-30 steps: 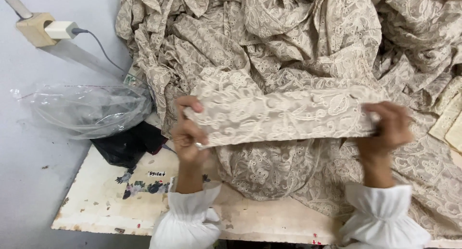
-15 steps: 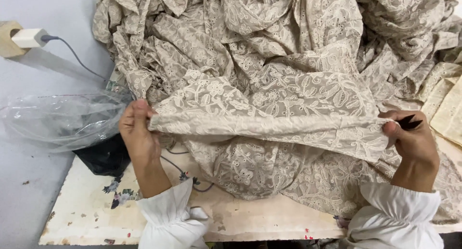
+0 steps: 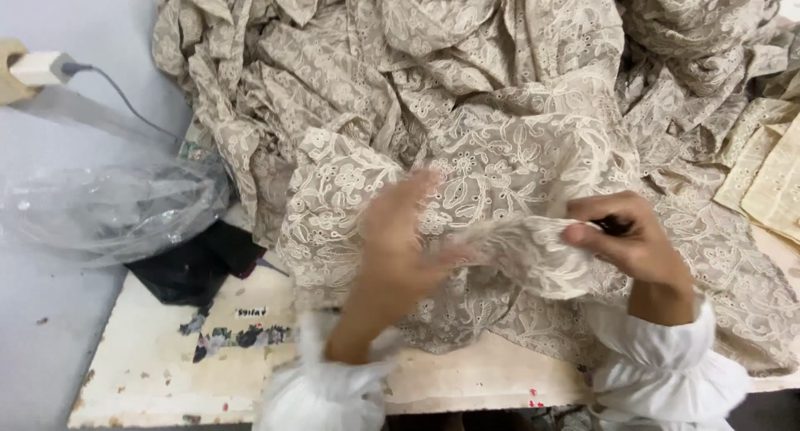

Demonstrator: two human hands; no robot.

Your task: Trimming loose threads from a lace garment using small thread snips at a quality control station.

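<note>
Head view, looking down on a worn white worktable (image 3: 150,373) piled with beige embroidered lace fabric (image 3: 500,106). The heap fills the upper and right parts of the frame and spills toward the lower centre, where both hands meet it.

Right hand (image 3: 629,244), right of centre: fingers curled and pressed together, pinching a gathered fold of the lace (image 3: 533,252) against the thumb. A small dark object (image 3: 615,225) shows at the fingertips; too small to identify, possibly a tool.

Left hand (image 3: 400,248), centre of frame: motion-blurred. Fingers appear extended and loosely together, lying against the same gathered fold just left of the right hand. Whether they grip the cloth or only touch it, I cannot tell. Both wrists are covered by gathered white sleeves (image 3: 667,364).

Surroundings: crumpled clear plastic bag (image 3: 108,210) at the left edge, partly over the table corner. A black cloth (image 3: 196,264) lies just below it, touching the lace heap. Paint smudges mark the tabletop (image 3: 242,338) at lower left. Upper left: a white plug (image 3: 37,67) with a grey cable (image 3: 125,102) running down toward the fabric. Far right edge: flat pale-yellow cut lace pieces (image 3: 771,177).
</note>
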